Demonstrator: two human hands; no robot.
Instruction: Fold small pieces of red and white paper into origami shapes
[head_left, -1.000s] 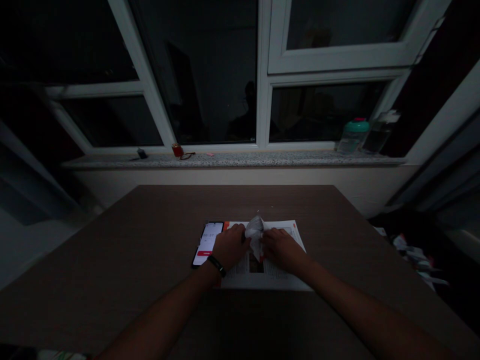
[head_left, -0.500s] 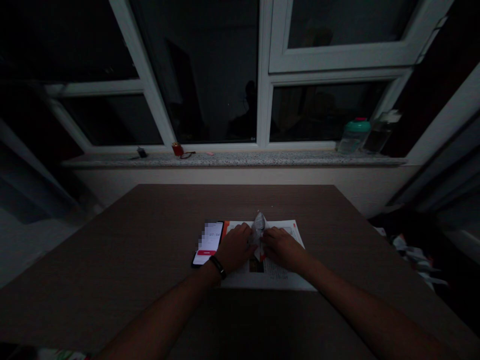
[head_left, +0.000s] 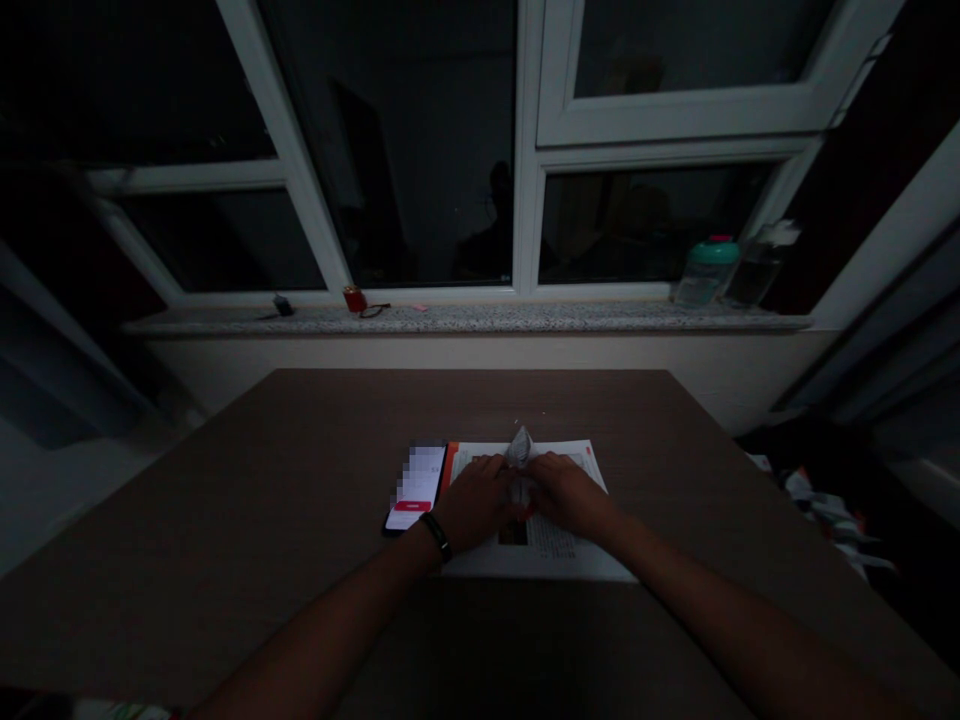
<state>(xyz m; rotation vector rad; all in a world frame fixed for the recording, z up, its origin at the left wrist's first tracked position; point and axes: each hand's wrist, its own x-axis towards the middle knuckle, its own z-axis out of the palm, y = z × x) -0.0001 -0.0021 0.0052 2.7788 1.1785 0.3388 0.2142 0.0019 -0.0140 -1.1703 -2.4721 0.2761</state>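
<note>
Over a printed sheet or booklet (head_left: 555, 560) on the table, my left hand (head_left: 480, 503) and my right hand (head_left: 564, 492) meet at a small piece of folded printed paper (head_left: 520, 448). Its pointed top sticks up past the fingertips, while its lower part is mostly covered by my fingers. Both hands are closed on the folded paper from either side. On my left wrist is a dark band (head_left: 436, 537). A lit phone (head_left: 417, 485) lies just left of the booklet, near my left hand.
The brown table (head_left: 262, 500) reaches toward a stone windowsill (head_left: 480, 318). On the sill stand a teal-lidded jar (head_left: 705, 272), a clear bottle (head_left: 763, 265), a small red item (head_left: 355, 299) and a small dark bottle (head_left: 283, 304). Crumpled pale items (head_left: 825, 515) lie beyond the table's right edge.
My hands have drawn closer together over the folded paper and my fingers cover more of it. Its tip now shows less above them. The phone and booklet stay put.
</note>
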